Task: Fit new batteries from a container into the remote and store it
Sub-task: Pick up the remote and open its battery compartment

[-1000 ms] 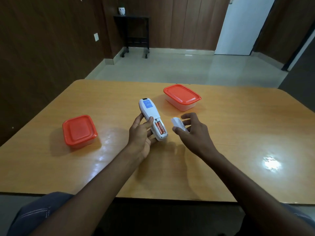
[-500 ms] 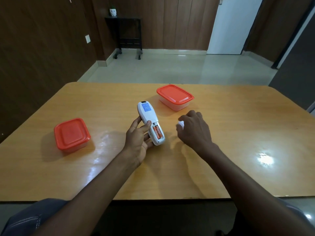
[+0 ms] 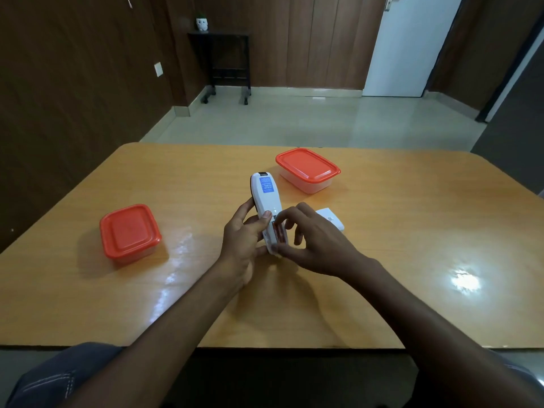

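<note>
Early days: left hand (image 3: 240,231) grips the remote (image 3: 266,201) back-up above the table (image 3: 412,304), cover (image 3: 331,219) off, right-hand fingers (image 3: 284,220) curled onto the old batteries (image 3: 278,232). Swapping and storing remain.

- Dark wood walls (image 3: 73,83)
- Pale glossy floor (image 3: 294,122)
- White door (image 3: 409,48)
- Black stand (image 3: 226,63) bearing a small white pot (image 3: 202,25)
- Glare on the tabletop (image 3: 465,282)

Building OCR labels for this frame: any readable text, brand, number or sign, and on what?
Blue sticker on the back of the remote: white print, several lines, too small and blurred to read.
Battery cover on the table: faint mark, unreadable.
Batteries in the open compartment: no legible print.
Both orange-lidded containers: no text seen.
</note>
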`<action>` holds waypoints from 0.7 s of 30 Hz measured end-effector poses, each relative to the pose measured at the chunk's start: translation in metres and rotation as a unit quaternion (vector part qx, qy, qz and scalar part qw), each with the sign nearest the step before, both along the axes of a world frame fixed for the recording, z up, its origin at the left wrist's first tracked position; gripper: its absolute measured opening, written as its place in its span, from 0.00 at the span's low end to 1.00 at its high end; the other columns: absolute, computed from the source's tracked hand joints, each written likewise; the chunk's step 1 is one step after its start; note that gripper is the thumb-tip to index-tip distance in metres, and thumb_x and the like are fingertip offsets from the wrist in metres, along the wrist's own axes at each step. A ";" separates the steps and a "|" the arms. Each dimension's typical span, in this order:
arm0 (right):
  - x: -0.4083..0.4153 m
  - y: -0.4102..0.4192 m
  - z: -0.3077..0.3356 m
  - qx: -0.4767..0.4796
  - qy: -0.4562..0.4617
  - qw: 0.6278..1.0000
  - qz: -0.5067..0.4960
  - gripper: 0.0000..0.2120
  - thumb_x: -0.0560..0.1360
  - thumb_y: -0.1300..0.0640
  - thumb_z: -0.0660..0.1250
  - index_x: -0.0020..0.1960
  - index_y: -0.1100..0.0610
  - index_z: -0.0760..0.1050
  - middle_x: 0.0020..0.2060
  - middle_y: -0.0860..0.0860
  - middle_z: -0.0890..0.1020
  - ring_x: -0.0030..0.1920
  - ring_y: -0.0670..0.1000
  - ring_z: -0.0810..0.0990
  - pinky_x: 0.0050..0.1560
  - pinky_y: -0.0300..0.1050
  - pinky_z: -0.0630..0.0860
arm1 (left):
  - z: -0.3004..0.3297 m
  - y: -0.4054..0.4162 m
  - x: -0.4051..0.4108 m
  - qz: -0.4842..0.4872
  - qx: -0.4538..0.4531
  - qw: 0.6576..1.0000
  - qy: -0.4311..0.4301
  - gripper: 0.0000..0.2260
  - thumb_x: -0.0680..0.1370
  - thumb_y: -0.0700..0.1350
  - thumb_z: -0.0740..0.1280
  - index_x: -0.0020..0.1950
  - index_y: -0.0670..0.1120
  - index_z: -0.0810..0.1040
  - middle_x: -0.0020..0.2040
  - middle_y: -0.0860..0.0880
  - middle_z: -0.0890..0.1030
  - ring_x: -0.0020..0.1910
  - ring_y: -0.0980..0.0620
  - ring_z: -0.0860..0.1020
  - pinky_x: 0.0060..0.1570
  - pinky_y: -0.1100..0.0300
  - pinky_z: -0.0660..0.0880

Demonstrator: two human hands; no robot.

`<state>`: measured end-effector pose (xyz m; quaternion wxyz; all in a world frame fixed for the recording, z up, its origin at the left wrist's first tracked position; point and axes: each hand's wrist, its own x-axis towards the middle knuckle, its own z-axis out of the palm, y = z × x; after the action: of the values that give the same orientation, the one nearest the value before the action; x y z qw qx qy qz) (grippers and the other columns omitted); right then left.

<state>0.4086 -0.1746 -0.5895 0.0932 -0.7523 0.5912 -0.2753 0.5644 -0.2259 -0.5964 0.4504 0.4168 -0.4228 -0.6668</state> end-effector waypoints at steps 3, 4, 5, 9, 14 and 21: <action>-0.005 0.001 0.000 0.043 0.032 0.998 0.034 0.32 0.69 0.42 0.78 0.67 0.49 0.68 0.54 0.43 0.70 0.41 0.40 0.76 0.40 0.41 0.77 | -0.001 -0.001 0.000 0.001 -0.007 1.000 -0.015 0.23 0.81 0.40 0.67 0.75 0.55 0.71 0.60 0.46 0.84 0.58 0.42 0.83 0.52 0.39 0.82; -0.006 0.000 0.000 0.048 0.046 0.997 0.040 0.33 0.68 0.44 0.78 0.68 0.49 0.67 0.54 0.42 0.68 0.41 0.36 0.73 0.39 0.36 0.74 | -0.001 -0.001 0.000 0.000 -0.007 1.000 -0.018 0.23 0.81 0.40 0.67 0.75 0.55 0.71 0.60 0.46 0.83 0.58 0.42 0.83 0.51 0.39 0.82; -0.006 0.000 -0.001 0.047 0.052 0.997 0.042 0.33 0.68 0.46 0.79 0.68 0.50 0.67 0.54 0.42 0.68 0.40 0.34 0.71 0.38 0.35 0.71 | 0.000 0.000 0.000 -0.003 -0.006 1.000 -0.018 0.23 0.81 0.40 0.67 0.75 0.55 0.71 0.60 0.46 0.84 0.58 0.41 0.84 0.52 0.39 0.82; -0.005 -0.003 -0.004 0.024 0.021 0.999 0.033 0.28 0.68 0.52 0.79 0.62 0.51 0.68 0.50 0.43 0.71 0.40 0.36 0.71 0.39 0.39 0.71 | -0.001 0.003 0.001 -0.031 -0.026 0.999 -0.031 0.22 0.81 0.41 0.67 0.74 0.57 0.72 0.57 0.47 0.86 0.57 0.43 0.84 0.53 0.36 0.82; -0.007 -0.006 -0.006 0.027 -0.006 0.999 0.046 0.27 0.65 0.56 0.80 0.53 0.51 0.65 0.43 0.40 0.69 0.39 0.40 0.72 0.37 0.38 0.70 | -0.004 0.005 -0.001 -0.048 -0.042 0.997 -0.042 0.23 0.81 0.41 0.69 0.74 0.56 0.72 0.55 0.50 0.87 0.55 0.45 0.85 0.49 0.40 0.83; -0.005 -0.001 -0.004 -0.012 -0.025 0.997 0.070 0.17 0.72 0.46 0.75 0.48 0.54 0.70 0.43 0.48 0.74 0.38 0.48 0.74 0.37 0.43 0.75 | -0.002 0.002 0.000 -0.032 -0.025 0.999 -0.020 0.22 0.81 0.41 0.69 0.74 0.56 0.73 0.58 0.46 0.86 0.55 0.44 0.85 0.49 0.39 0.83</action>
<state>0.4040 -0.1753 -0.5933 0.1174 -0.7859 0.5312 -0.2939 0.5644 -0.2242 -0.5987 0.4305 0.4051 -0.4611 -0.6618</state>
